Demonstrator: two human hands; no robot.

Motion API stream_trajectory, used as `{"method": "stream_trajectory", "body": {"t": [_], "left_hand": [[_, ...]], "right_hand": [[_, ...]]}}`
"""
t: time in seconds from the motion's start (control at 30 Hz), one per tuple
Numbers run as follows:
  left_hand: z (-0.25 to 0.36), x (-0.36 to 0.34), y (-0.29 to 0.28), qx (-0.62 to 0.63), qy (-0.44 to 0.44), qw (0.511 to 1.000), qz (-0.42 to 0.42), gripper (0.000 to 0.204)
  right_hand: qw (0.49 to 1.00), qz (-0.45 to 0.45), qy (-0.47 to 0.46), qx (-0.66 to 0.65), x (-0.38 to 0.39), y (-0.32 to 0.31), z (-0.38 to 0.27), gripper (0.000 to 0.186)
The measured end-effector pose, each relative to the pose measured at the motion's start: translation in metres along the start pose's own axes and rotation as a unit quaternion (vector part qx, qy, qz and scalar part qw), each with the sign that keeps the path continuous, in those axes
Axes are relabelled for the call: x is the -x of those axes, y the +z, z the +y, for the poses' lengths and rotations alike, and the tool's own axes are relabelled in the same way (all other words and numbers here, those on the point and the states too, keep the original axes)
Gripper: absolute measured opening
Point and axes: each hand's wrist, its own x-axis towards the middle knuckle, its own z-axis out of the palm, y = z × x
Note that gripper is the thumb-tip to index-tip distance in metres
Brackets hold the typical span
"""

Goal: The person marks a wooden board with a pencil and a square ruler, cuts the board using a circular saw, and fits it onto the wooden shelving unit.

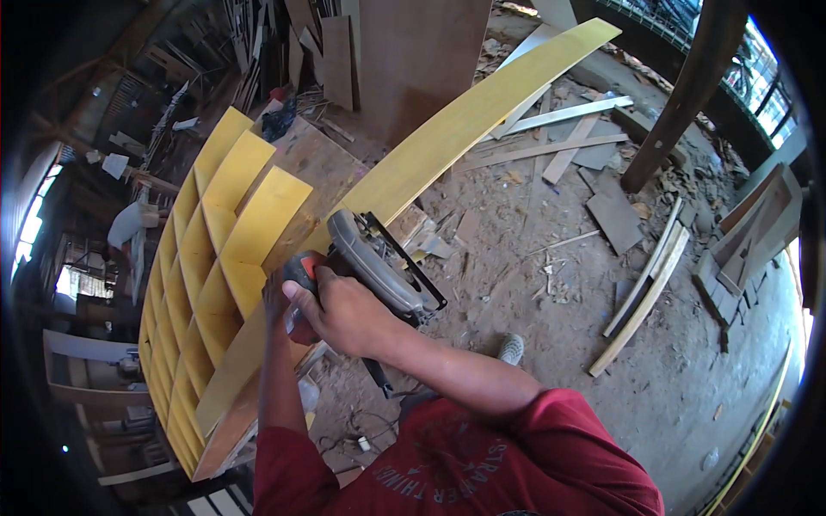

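Note:
My right hand (335, 310) grips the handle of a circular saw (370, 267) with a dark handle and grey guard. The saw is over a long yellow board (465, 112), which runs diagonally to the upper right across a wooden workbench (310, 155). My left hand (277, 297) is mostly hidden behind my right hand and the saw, near the board, and I cannot see what its fingers hold. Left of the bench stands a yellow grid-shaped panel (232, 232) with several square compartments, close beside my left arm.
Wood offcuts (615, 219) and long strips (641, 301) litter the dirty floor. A dark post (662, 129) stands at right, with leaning panels (757, 241). A large plywood sheet (422, 52) is at the back. Another person (129, 232) bends at far left. A cord (344, 434) lies by my foot.

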Motion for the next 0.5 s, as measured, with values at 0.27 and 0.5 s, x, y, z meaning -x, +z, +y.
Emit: {"method": "stream_trajectory", "body": {"t": [0.27,0.5], "left_hand": [[0.0,0.024,-0.009,0.022,-0.001,1.0,-0.02,0.095],[0.005,0.032,-0.016,0.019,-0.007,1.0,-0.02,0.094]], "right_hand": [[1.0,0.024,-0.018,0.002,0.003,0.013,0.001,0.063],[0.999,0.019,-0.024,-0.021,-0.005,0.01,-0.002,0.067]]}}
